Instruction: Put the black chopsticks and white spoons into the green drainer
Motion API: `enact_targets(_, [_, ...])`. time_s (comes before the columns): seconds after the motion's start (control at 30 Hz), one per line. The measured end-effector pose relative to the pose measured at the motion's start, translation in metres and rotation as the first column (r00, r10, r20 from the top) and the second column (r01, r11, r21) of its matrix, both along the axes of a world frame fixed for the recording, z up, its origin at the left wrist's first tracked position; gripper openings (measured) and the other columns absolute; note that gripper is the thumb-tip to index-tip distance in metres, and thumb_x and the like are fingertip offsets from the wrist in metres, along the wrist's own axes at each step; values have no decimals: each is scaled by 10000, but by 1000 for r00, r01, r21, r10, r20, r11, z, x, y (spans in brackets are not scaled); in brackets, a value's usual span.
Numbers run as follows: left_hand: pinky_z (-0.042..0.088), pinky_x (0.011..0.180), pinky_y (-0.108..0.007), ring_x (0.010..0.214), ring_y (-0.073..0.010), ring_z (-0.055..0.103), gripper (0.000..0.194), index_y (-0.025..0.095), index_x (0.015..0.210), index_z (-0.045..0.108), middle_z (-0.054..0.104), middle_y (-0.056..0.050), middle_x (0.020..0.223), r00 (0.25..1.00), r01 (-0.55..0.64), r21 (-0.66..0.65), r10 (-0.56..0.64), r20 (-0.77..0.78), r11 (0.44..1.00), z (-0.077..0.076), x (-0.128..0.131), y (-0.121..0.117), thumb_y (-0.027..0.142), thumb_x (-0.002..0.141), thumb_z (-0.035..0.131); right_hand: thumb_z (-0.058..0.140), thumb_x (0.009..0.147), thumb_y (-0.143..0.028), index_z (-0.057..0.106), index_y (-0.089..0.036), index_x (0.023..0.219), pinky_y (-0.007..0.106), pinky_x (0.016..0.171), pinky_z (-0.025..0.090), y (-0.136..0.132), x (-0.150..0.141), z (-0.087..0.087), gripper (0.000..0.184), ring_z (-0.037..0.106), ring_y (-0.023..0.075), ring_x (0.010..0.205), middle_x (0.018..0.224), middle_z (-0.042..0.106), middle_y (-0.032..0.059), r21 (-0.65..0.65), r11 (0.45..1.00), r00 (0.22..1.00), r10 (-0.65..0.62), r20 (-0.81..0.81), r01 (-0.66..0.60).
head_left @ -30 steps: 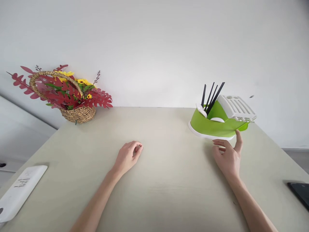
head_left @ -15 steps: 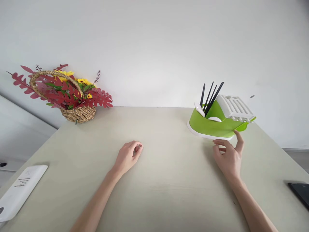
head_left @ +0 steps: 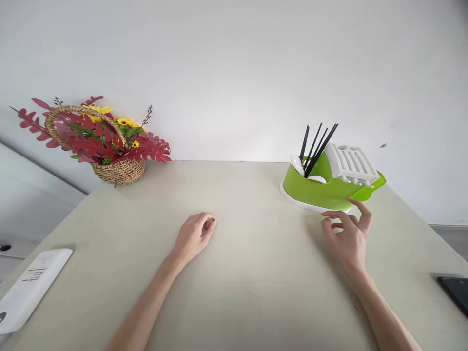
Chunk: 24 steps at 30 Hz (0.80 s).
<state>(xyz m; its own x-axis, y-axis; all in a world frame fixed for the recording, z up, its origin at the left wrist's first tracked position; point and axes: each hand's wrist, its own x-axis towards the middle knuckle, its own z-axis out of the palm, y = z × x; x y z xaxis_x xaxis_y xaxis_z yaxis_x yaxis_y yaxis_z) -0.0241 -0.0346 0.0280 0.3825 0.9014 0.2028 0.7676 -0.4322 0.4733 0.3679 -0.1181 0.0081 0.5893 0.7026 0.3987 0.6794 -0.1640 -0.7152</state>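
Note:
A green and white cutlery holder (head_left: 314,193) stands at the back right of the table, with black chopsticks (head_left: 313,152) and white spoons (head_left: 297,164) in its front part. White slots (head_left: 352,163) top its other end, and a green tray-like piece (head_left: 371,189) juts out at the right. My right hand (head_left: 347,239) is just in front of the holder, fingers apart and grasping nothing. Its stretched index finger appears to touch the holder's lower side. My left hand (head_left: 193,235) rests on the table near the middle, loosely curled, thumb and fingertips together, with nothing visible in it.
A wicker basket (head_left: 119,173) of red leaves and yellow flowers stands at the back left against the wall. At the left edge lies a white device (head_left: 34,287). A black phone-like object (head_left: 455,292) lies at the right edge.
The cutlery holder has shifted and turned slightly to the left, its green piece showing more at the right. My right index finger has bent leftward with it. The left hand stays still.

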Motion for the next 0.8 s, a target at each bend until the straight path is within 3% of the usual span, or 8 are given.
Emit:
enact_targets(0.27, [480,814,-349,722,-180,596,241,249,991,631,681,1,817,1000,8,9,-8,9,1000,1,1,-1,405,1063,462,623,834,-333,756,-214,862,392,661,582,1,2,-8,181,634,184,836,1480,440,121,56,997,997,52,51,-55])
enact_targets(0.5, [471,783,-332,737,-188,606,233,252,984,631,681,-5,817,1000,10,11,-10,12,1000,2,1,-1,402,1057,469,646,847,-331,757,-210,877,527,970,522,2,3,-14,167,619,226,934,1369,439,121,145,981,983,110,149,-131])
enact_targets(0.8, [470,780,-331,741,-193,610,225,259,989,631,682,-4,822,1000,16,16,-16,8,1000,1,0,0,400,1057,470,636,873,-315,734,-216,881,528,974,506,-2,-1,-10,139,607,223,932,1345,426,107,160,954,962,232,145,-254])
